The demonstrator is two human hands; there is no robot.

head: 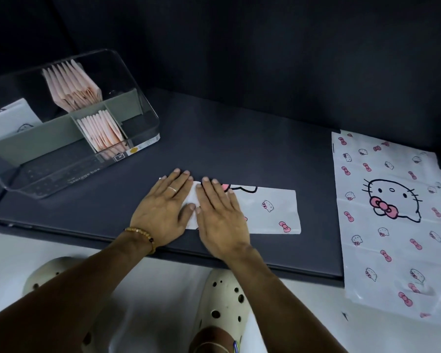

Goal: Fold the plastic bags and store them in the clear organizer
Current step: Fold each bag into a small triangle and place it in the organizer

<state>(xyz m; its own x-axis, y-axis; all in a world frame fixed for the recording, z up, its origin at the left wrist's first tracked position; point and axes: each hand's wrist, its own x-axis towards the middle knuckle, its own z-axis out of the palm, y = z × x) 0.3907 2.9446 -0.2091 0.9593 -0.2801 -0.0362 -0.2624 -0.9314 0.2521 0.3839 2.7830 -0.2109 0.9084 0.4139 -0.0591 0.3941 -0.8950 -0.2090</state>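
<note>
You are pressing your left hand (161, 212) and right hand (219, 215), both flat and open, gripping nothing, onto the left end of the strip-folded bag (265, 210) near the table's near edge, apparently creasing it, with the organizer (138, 98) waiting far left.

A white plastic bag with pink bows, folded into a long strip (267, 210), lay flat on the table. Another white printed bag (392, 225) lay unfolded at the right. The clear plastic organizer (143, 115) held folded pink bags (73, 86) upright.

Organizer (127, 128) far left, folded bag (267, 210) centre, flat bag (392, 225) right.
</note>
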